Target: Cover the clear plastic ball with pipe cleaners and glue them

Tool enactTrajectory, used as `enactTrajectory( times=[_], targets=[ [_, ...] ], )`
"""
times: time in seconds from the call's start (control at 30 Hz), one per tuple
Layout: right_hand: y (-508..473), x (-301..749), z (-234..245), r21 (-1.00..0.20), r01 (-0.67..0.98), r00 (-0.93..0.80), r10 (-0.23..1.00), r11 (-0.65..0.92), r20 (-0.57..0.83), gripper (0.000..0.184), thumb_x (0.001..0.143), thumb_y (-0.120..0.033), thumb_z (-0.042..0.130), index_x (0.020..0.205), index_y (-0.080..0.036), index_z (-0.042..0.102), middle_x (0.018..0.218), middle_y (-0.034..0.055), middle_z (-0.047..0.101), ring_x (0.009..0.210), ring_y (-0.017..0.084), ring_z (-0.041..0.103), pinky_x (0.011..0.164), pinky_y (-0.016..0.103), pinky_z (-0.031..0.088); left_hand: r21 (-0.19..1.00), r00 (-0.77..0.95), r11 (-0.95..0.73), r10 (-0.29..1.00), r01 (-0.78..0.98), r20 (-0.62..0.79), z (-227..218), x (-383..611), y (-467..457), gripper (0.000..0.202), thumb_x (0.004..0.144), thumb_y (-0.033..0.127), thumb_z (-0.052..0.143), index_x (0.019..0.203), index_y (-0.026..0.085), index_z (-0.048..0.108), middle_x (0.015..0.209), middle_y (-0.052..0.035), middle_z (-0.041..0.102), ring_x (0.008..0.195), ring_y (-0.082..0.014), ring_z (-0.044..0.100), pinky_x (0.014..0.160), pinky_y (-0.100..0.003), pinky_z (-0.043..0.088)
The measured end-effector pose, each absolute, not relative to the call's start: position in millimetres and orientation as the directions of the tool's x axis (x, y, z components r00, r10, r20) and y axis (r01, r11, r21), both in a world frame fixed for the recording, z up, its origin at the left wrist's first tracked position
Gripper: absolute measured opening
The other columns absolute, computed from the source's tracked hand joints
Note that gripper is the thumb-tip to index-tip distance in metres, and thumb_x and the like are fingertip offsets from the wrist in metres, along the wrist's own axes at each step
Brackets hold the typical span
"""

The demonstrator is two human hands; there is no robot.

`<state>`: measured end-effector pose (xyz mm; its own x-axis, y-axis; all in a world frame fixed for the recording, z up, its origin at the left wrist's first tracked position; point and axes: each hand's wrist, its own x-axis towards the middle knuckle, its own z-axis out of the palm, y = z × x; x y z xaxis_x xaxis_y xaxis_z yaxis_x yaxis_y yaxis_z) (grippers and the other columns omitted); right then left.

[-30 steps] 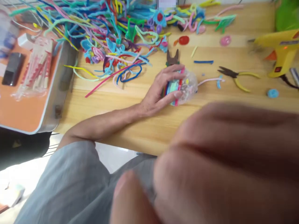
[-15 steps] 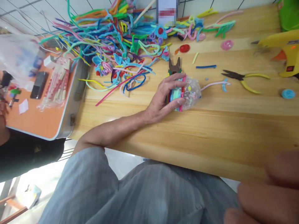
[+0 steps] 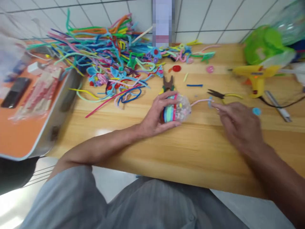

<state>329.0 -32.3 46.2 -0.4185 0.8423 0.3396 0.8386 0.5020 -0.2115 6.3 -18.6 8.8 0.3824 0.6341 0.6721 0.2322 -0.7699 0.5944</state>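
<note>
My left hand [image 3: 158, 113] is wrapped round a clear plastic bottle piece [image 3: 183, 108] that lies on its side, banded with coloured pipe cleaners. A pale pink pipe cleaner [image 3: 201, 101] sticks out from its right end, with a short light blue piece [image 3: 210, 101] across its tip. My right hand [image 3: 239, 122] has its fingers drawn together, fingertips at that tip; whether they grip it is hidden by blur. Pliers with dark jaws [image 3: 168, 83] lie just behind my left hand. Yellow-handled pliers [image 3: 218, 94] lie behind my right fingers.
A pile of pipe cleaners [image 3: 114, 47] spreads along the wall. A yellow glue gun [image 3: 257, 74] stands at the right beside a green bag [image 3: 262, 44]; its cord runs right. A light blue disc [image 3: 256, 111] lies by my right hand. An orange-topped case [image 3: 28, 133] borders the left.
My right hand has come from the lower right corner up to the pink pipe cleaner's tip. My left hand stays on the bottle piece. The view has shifted, showing more wall.
</note>
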Motion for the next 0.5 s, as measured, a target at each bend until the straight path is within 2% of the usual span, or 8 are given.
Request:
enactTrajectory(
  times=[0.07,0.1,0.23,0.3,0.4,0.5],
  targets=[
    [-14,336,26,-0.170,0.900,-0.324,0.875,0.403,0.360,0.039,0.109,-0.018,0.046,0.129,-0.018,0.080,0.096,0.0142,0.078,0.092,0.027,0.070,0.084,0.042,0.053,0.600,0.386,-0.761,0.645,0.245,0.659,9,6,-19,0.064,0.098,0.054,0.081,0.148,0.028,0.051,0.158,-0.0187,0.056,0.153,-0.0344,0.055,0.125,-0.061,0.049],
    [-9,339,18,-0.163,0.910,-0.302,0.879,0.381,0.370,0.040,0.108,-0.017,0.046,0.130,-0.019,0.079,0.099,0.0140,0.078,0.096,0.027,0.070,0.086,0.043,0.053,0.598,0.388,-0.760,0.647,0.255,0.656,10,6,-19,0.064,0.098,0.053,0.081,0.148,0.028,0.051,0.158,-0.0184,0.056,0.153,-0.0340,0.055,0.125,-0.061,0.050],
    [-8,336,9,-0.157,0.903,-0.316,0.865,0.400,0.389,0.030,0.107,-0.031,0.058,0.127,-0.022,0.078,0.128,0.0172,0.075,0.120,0.035,0.068,0.100,0.053,0.052,0.588,0.376,-0.765,0.643,0.263,0.667,12,6,-18,0.063,0.096,0.046,0.085,0.148,0.029,0.053,0.157,-0.0171,0.058,0.151,-0.0331,0.056,0.125,-0.060,0.050],
    [-13,332,13,-0.166,0.891,-0.323,0.846,0.423,0.424,0.026,0.106,-0.032,0.061,0.125,-0.023,0.077,0.133,0.0174,0.074,0.123,0.037,0.068,0.102,0.056,0.053,0.584,0.367,-0.772,0.634,0.251,0.681,11,7,-16,0.064,0.096,0.044,0.086,0.149,0.028,0.054,0.158,-0.0175,0.058,0.152,-0.0336,0.056,0.124,-0.059,0.050],
    [-27,324,22,-0.213,0.840,-0.362,0.809,0.498,0.463,0.020,0.107,-0.026,0.061,0.121,-0.027,0.076,0.125,0.0140,0.079,0.118,0.034,0.072,0.101,0.054,0.056,0.586,0.367,-0.770,0.637,0.253,0.678,7,8,-13,0.069,0.096,0.046,0.085,0.154,0.029,0.051,0.160,-0.0181,0.056,0.153,-0.0339,0.054,0.125,-0.060,0.049],
    [-51,305,41,-0.302,0.701,-0.486,0.743,0.646,0.460,0.017,0.110,-0.021,0.059,0.116,-0.027,0.074,0.107,0.0083,0.083,0.101,0.027,0.077,0.094,0.047,0.059,0.582,0.387,-0.771,0.634,0.258,0.669,7,8,-13,0.081,0.096,0.054,0.083,0.162,0.030,0.044,0.162,-0.0192,0.053,0.157,-0.0349,0.051,0.129,-0.061,0.046]
  ],
)
